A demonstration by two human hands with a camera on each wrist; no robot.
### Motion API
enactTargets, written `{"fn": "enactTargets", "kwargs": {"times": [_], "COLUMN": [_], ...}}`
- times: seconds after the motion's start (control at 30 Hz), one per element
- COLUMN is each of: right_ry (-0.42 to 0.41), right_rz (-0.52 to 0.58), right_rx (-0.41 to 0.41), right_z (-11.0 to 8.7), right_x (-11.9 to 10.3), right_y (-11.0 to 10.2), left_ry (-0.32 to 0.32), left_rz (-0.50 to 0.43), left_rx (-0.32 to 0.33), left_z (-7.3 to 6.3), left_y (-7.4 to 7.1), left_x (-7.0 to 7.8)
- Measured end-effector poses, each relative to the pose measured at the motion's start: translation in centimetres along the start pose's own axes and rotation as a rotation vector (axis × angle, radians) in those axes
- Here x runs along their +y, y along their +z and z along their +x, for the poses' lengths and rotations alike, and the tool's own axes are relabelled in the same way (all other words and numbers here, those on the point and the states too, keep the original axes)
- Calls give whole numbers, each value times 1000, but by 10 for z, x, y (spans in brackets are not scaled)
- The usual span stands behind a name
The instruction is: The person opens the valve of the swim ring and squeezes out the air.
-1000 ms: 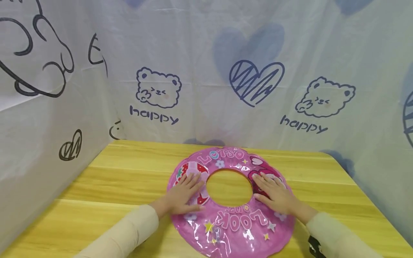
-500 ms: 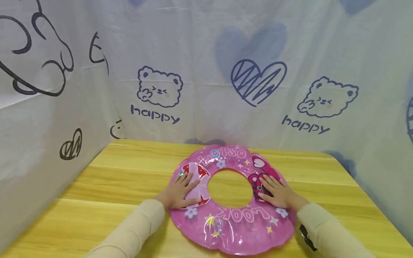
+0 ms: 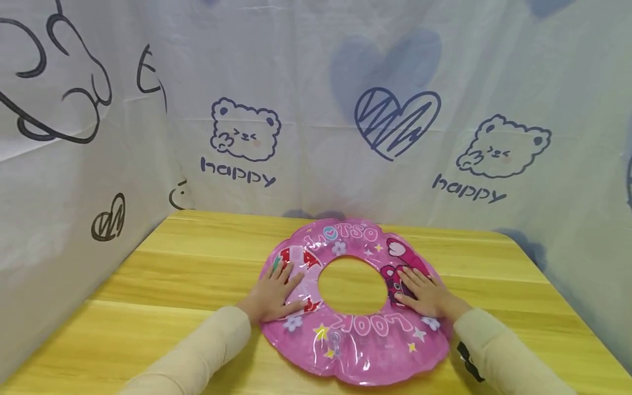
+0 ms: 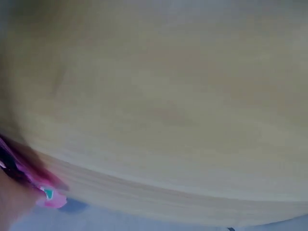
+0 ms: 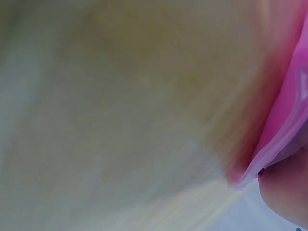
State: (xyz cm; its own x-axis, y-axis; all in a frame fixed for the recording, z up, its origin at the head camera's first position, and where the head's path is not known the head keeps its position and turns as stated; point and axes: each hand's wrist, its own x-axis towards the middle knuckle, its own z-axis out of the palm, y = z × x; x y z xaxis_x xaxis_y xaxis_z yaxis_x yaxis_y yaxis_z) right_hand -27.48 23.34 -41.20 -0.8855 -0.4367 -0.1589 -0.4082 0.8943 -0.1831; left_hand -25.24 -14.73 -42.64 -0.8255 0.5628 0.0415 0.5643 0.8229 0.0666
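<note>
A pink inflatable swim ring (image 3: 370, 356), printed with letters, stars, flowers and a bear, lies flat on the wooden table (image 3: 173, 285). My left hand (image 3: 272, 293) rests on its left side, fingers spread over the strawberry print. On the opposite side my right hand (image 3: 427, 293) lies with fingers extended across the bear print. A clear valve (image 3: 336, 341) shows on the near part of the ring. Only a strip of the swim ring (image 4: 52, 196) and a bit of hand appear in the left wrist view. The right wrist view has the ring's seam edge (image 5: 284, 127) beside the hand.
A white cloth (image 3: 316, 148) with bear and heart drawings hangs behind the table, and another stretch of cloth (image 3: 64, 181) borders the left side. Something black (image 3: 469, 362) sits under the right sleeve.
Both hands have shifted slightly outward on the swim ring, uncovering more of the bear print. The ring's near edge now lies higher in the head view. During the last half second little has moved.
</note>
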Motion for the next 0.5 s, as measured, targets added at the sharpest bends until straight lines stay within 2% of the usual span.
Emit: {"fn": "enactTargets", "kwargs": {"times": [0.23,0.37,0.5], "right_ry": [4,-14,-73], "right_rz": [-38,-88,-170], "right_rx": [45,129,251], "right_z": [-2,-5,-9], "right_x": [-4,-9,-14], "right_y": [5,6,7], "left_ry": [73,65,64], "left_rz": [-193,-192,-114], "left_rx": [-35,-40,-38], "left_z": [-24,-27,-27], "left_y": [-3,-7,-7], "left_x": [9,13,15]}}
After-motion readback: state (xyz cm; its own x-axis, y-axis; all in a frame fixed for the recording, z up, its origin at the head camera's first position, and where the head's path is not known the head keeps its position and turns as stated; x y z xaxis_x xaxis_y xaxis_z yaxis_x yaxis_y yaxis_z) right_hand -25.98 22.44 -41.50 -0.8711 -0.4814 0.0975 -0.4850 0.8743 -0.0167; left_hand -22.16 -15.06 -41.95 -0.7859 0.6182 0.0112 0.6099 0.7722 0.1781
